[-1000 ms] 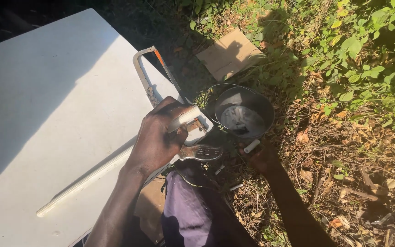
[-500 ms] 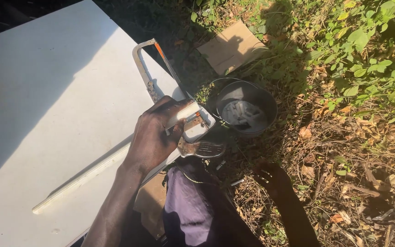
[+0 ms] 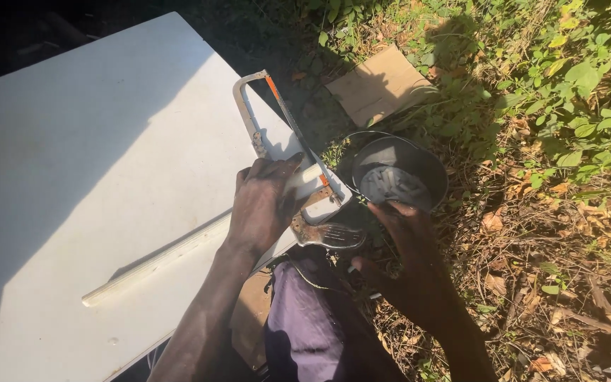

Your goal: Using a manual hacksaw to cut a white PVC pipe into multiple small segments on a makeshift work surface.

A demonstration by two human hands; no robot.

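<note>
The white worktop [image 3: 72,163] takes the whole left side, flat and stiff, half in sun and half in shadow. On its near right edge lies a long pale strip [image 3: 171,258], like a thin plastic or wooden moulding. I judge it light and a little springy, so it must be pressed close to the cut, not far along.

My left hand [image 3: 266,205] is closed down over the right end of this strip, at the worktop corner, and also against the hacksaw [image 3: 277,134]. The saw has a stiff metal frame and an orange mark on the thin blade. The blade is sharp and can bend, so the place to take it is the metal handle [image 3: 327,233], which is near my knee.

My right hand [image 3: 408,240] is in shadow beside the handle, fingers loose, holding nothing that I can see. Just beyond it a dark round pan [image 3: 401,173] sits on the grass.
</note>
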